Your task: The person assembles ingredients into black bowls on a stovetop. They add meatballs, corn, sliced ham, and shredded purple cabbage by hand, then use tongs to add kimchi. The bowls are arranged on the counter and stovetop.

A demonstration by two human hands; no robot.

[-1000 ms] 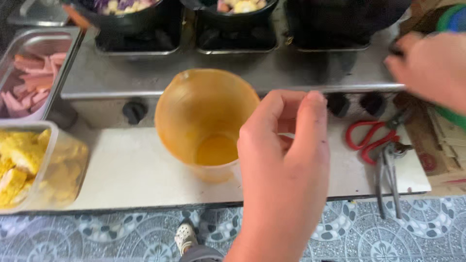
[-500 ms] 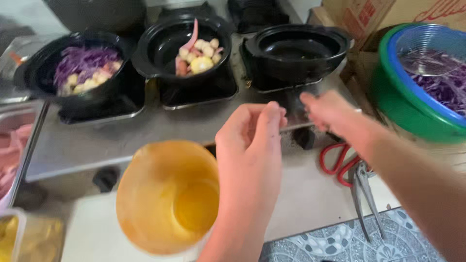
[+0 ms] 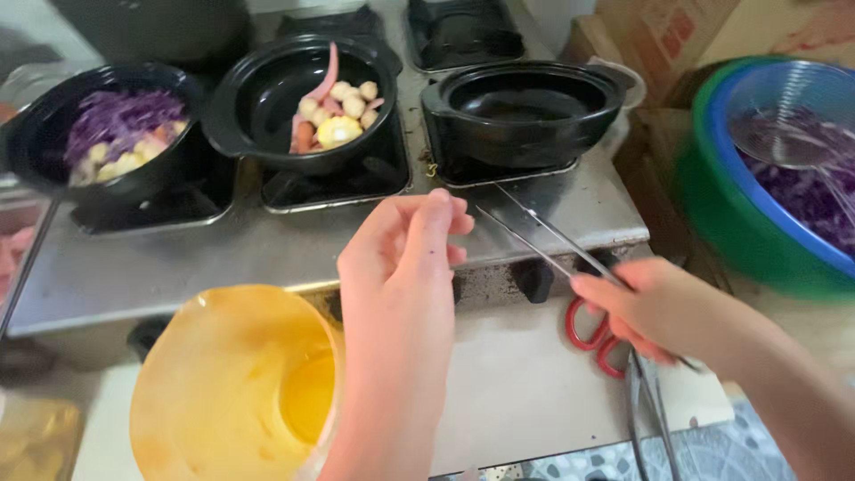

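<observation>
The right hand [image 3: 659, 312] grips long metal tongs [image 3: 543, 236] — tips pointing toward the empty black pot [image 3: 525, 107] at the stove's right edge. The left hand [image 3: 401, 258] hovers loosely curled, holding nothing, just beside the yellow jug [image 3: 232, 392] at the tabletop's front edge.

— What are the tongs [image 3: 545, 240] in the right hand [image 3: 655, 307] made of?
— Thin polished metal, like the brushed, smudged steel stove top [image 3: 267, 249].
— And the pots?
— The empty pot [image 3: 525, 107] looks glossy black glazed. The jug [image 3: 223, 392] is translucent yellow plastic, greasy; the scissors [image 3: 595, 343] have red plastic handles.
</observation>
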